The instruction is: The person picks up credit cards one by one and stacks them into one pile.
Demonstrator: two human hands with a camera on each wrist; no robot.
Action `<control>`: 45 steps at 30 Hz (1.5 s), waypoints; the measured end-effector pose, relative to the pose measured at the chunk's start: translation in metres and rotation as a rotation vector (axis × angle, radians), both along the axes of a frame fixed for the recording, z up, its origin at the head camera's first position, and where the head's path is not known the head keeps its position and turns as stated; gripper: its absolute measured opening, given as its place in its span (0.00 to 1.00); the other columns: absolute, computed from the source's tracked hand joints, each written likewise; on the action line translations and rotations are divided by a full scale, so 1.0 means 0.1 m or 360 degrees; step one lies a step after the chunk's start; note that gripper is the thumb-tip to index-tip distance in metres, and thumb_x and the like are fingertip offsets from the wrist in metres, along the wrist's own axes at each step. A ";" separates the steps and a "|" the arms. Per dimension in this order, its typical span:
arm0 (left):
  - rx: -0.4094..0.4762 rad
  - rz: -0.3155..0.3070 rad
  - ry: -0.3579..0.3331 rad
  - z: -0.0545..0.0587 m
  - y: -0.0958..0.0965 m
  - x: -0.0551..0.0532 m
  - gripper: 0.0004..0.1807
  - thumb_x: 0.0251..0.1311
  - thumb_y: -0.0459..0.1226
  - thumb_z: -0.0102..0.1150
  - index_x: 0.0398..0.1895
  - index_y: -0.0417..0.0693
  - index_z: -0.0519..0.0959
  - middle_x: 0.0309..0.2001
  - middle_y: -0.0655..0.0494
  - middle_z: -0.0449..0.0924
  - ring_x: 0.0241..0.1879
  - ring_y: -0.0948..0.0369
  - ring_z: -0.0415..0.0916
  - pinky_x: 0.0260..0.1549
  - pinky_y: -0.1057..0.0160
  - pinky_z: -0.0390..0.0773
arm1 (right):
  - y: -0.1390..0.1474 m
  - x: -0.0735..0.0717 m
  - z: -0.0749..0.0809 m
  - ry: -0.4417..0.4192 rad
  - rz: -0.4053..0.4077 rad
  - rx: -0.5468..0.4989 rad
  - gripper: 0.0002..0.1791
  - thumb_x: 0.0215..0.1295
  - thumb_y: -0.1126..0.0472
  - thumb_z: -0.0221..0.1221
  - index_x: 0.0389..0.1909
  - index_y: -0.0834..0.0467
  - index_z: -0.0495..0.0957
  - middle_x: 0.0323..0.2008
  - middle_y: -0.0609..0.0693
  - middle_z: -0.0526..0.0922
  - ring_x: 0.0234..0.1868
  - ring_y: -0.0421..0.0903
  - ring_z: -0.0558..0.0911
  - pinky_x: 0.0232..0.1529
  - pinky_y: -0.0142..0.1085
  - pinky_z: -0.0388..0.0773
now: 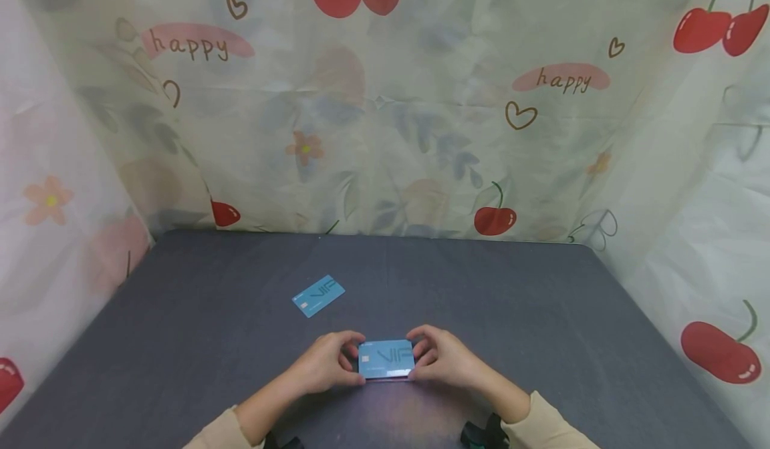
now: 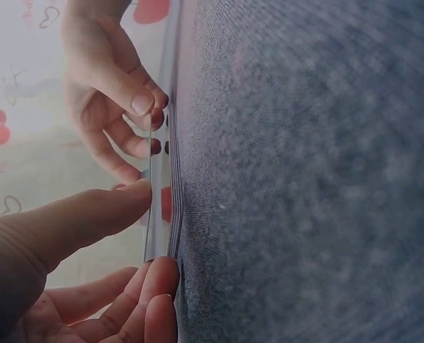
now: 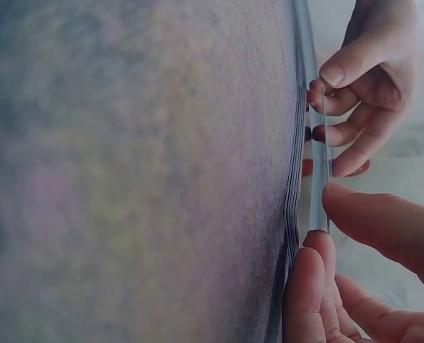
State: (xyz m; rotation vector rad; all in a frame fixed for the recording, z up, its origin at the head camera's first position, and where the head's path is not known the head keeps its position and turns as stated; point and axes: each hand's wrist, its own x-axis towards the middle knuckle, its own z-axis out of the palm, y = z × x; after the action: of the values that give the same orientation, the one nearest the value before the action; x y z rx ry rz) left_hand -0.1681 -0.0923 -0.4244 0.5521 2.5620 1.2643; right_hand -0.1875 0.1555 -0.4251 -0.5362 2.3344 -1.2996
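Observation:
A light-blue card (image 1: pixel 380 362) printed with dark letters and a chip mark lies level between my two hands. My left hand (image 1: pixel 327 363) pinches its left end, and my right hand (image 1: pixel 446 362) pinches its right end, thumbs on the near edge. Seen edge-on in the left wrist view, this card (image 2: pixel 149 221) is held a little above a thin stack of several cards (image 2: pixel 175 214) on the table. The right wrist view shows the same gap, with the stack (image 3: pixel 295 179) beneath. Fingertips of both hands come right down to the stack's ends.
Another blue card (image 1: pixel 319 295) lies angled on the dark grey table (image 1: pixel 511 309), beyond my left hand. Patterned curtains (image 1: pixel 409 121) with cherries and writing hang behind and on both sides. Dark devices (image 1: pixel 484 432) sit by the wrists.

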 end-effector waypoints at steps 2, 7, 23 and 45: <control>-0.0010 -0.0003 -0.0003 0.00 0.00 0.00 0.32 0.38 0.32 0.73 0.51 0.33 0.74 0.33 0.53 0.76 0.27 0.63 0.76 0.24 0.70 0.74 | 0.00 0.00 0.00 0.0002 0.0005 0.0009 0.31 0.48 0.67 0.68 0.54 0.68 0.68 0.35 0.53 0.77 0.33 0.43 0.82 0.30 0.30 0.78; -0.0022 -0.0003 -0.0022 0.00 0.01 0.00 0.32 0.38 0.32 0.73 0.51 0.33 0.74 0.32 0.53 0.75 0.27 0.63 0.75 0.24 0.70 0.73 | -0.01 -0.01 -0.01 -0.0015 0.0005 0.0014 0.31 0.48 0.67 0.68 0.53 0.69 0.68 0.35 0.53 0.76 0.33 0.42 0.82 0.30 0.30 0.78; -0.0034 -0.0016 0.0008 -0.02 0.02 -0.01 0.30 0.38 0.32 0.73 0.49 0.33 0.74 0.31 0.54 0.75 0.25 0.64 0.73 0.23 0.71 0.72 | -0.02 0.00 0.01 -0.0031 0.0004 0.0030 0.30 0.47 0.68 0.68 0.52 0.68 0.68 0.34 0.54 0.75 0.32 0.42 0.81 0.30 0.30 0.78; -0.0079 -0.0019 0.0080 -0.05 0.04 -0.01 0.29 0.37 0.33 0.73 0.47 0.35 0.76 0.30 0.55 0.74 0.24 0.66 0.71 0.23 0.71 0.70 | -0.03 0.01 0.02 -0.0015 -0.0007 0.0094 0.29 0.46 0.68 0.68 0.50 0.67 0.69 0.33 0.53 0.75 0.30 0.42 0.81 0.28 0.31 0.77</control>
State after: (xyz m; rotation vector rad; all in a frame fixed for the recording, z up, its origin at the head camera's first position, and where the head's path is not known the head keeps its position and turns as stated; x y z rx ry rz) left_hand -0.1694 -0.0883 -0.4293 0.5959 2.6193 1.1937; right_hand -0.1863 0.1525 -0.4232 -0.5054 2.3595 -1.2283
